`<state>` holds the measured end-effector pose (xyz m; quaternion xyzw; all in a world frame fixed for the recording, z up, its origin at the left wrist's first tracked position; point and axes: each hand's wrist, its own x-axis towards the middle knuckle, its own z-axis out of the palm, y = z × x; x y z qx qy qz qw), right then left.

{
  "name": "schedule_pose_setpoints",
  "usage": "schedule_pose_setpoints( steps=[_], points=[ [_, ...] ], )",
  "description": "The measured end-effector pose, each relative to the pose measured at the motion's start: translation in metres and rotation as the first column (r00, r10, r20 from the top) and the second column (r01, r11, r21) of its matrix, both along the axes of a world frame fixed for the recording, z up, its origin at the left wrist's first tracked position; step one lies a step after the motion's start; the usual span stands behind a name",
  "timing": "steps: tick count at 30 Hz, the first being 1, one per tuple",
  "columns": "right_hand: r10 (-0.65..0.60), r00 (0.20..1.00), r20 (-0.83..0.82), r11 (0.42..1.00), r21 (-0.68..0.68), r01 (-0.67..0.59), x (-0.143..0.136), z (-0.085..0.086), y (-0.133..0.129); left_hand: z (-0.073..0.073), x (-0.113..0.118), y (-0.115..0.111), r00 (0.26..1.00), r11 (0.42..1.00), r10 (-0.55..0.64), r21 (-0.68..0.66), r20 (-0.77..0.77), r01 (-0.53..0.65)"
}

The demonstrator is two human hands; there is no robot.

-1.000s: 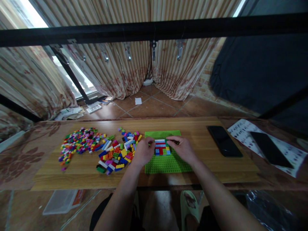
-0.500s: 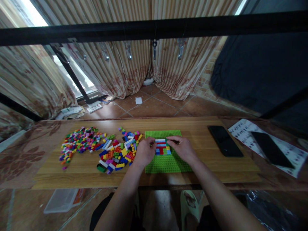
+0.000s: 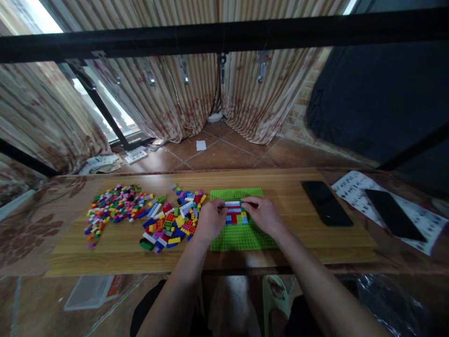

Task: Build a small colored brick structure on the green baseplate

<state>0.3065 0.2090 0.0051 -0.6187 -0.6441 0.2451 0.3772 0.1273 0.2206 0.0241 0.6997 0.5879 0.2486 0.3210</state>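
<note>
A green studded baseplate [image 3: 242,241] lies on the wooden board. Near its middle is a block of joined bricks [image 3: 234,214] in white, red, blue, yellow and light blue. At the block's left edge is my left hand [image 3: 211,220], fingers pinched together; what they grip, if anything, is hidden. My right hand [image 3: 264,215] reaches over the block's upper right corner with thumb and forefinger close together at a small dark green brick [image 3: 242,204]. Whether it is gripped is too small to tell.
Left of the plate lie a heap of larger bricks [image 3: 170,224] and a heap of small ones [image 3: 114,203] on the board [image 3: 294,250]. To the right are a black phone [image 3: 327,203], a printed sheet [image 3: 354,185] and a second dark device [image 3: 394,214].
The whole view has shifted slightly. Both hands stay at the brick block in nearly the same pose.
</note>
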Motion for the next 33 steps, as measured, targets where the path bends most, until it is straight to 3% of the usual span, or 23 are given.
schedule_pose_setpoints(
  steps=[20, 27, 33],
  points=[
    [-0.128, 0.981, -0.146, 0.989, -0.089, 0.115, 0.000, -0.021, 0.016, 0.002, 0.001, -0.001, 0.998, 1.000, -0.002, 0.004, -0.058, 0.002],
    [-0.119, 0.988, -0.102, 0.990, -0.091, 0.110, -0.001, -0.016, 0.019, 0.002, 0.002, -0.001, 0.997, 1.000, 0.005, 0.001, -0.080, -0.005],
    [-0.104, 0.990, -0.091, 0.994, -0.030, 0.102, -0.011, -0.012, 0.001, 0.000, -0.001, 0.001, 0.999, 1.000, 0.004, -0.012, -0.043, -0.005]
  ],
)
